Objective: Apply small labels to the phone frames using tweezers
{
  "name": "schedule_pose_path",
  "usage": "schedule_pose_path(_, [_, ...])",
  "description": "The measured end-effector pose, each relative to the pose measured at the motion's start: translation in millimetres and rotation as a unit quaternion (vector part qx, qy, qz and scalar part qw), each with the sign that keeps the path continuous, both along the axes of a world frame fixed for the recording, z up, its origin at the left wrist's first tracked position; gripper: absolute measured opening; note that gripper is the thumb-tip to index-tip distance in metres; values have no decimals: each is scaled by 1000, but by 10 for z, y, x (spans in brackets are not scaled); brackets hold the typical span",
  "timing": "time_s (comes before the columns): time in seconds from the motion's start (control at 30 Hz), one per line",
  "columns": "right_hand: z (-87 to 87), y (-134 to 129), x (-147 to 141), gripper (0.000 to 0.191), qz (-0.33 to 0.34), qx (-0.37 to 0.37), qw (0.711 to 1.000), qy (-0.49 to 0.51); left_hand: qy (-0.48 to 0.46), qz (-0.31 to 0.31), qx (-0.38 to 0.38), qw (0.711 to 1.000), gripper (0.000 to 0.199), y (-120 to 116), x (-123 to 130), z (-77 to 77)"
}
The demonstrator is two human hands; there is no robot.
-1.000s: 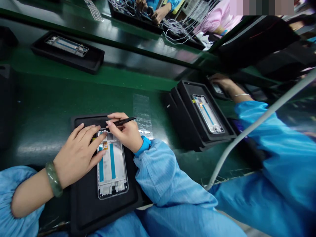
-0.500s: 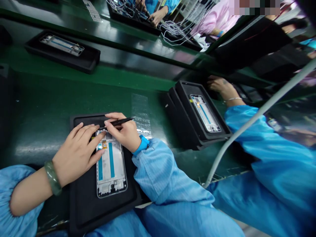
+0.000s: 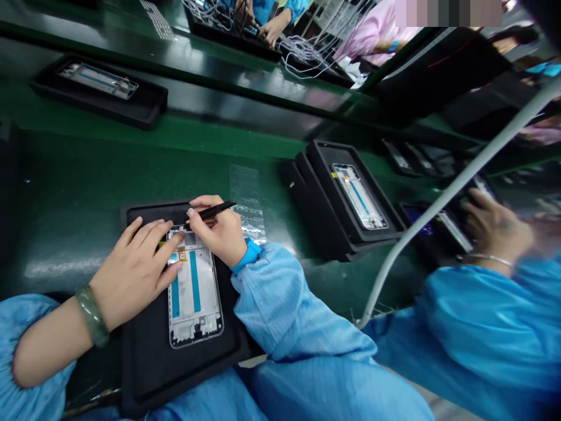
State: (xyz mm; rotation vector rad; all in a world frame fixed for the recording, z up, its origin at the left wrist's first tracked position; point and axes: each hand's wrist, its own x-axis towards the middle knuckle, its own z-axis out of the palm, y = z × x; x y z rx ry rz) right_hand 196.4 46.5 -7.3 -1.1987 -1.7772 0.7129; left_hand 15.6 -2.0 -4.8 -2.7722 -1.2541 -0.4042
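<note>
My right hand (image 3: pixel 217 231) is shut on a pair of black tweezers (image 3: pixel 214 211), their tips over the top of a phone frame (image 3: pixel 195 298). A blue wrist strap (image 3: pixel 248 256) circles that wrist. My left hand (image 3: pixel 131 275), with a green jade bangle (image 3: pixel 91 316), lies with its fingers spread on the frame's upper edge, steadying it. The frame holds blue adhesive strips and a small orange-yellow flex piece (image 3: pixel 182 254). It lies in a black tray (image 3: pixel 144 374). The tweezer tips are partly hidden by my fingers.
A clear plastic sheet (image 3: pixel 246 202) lies beyond my tray on the green bench. A second tray with a frame (image 3: pixel 346 199) sits to the right. A co-worker's hand (image 3: pixel 495 231) works further right, beyond a white hose (image 3: pixel 456 199). Another bench lies ahead.
The co-worker's hand has moved from beyond the second tray to the lower right. My hands keep their hold, and the whole scene has shifted slightly left in view.
</note>
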Motion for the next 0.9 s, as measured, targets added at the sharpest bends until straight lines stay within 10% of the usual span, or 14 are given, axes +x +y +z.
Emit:
schedule_pose_path(0.27, [55,32,32,13,106,132,977,-129,20,1,-4,1000,43,10,40,41])
schedule_pose_path(0.47, [267,235,390,17,-7,155,971,-184,41,7,-1,999,38,-17,108,60])
schedule_pose_path(0.67, [165,449,414,29,113,7,900,-421,12,39,7,999,39,-50,215,4])
schedule_pose_path(0.9, [381,763,502,22,131,-23,876,-463,38,163,36,985,42,-456,-558,549])
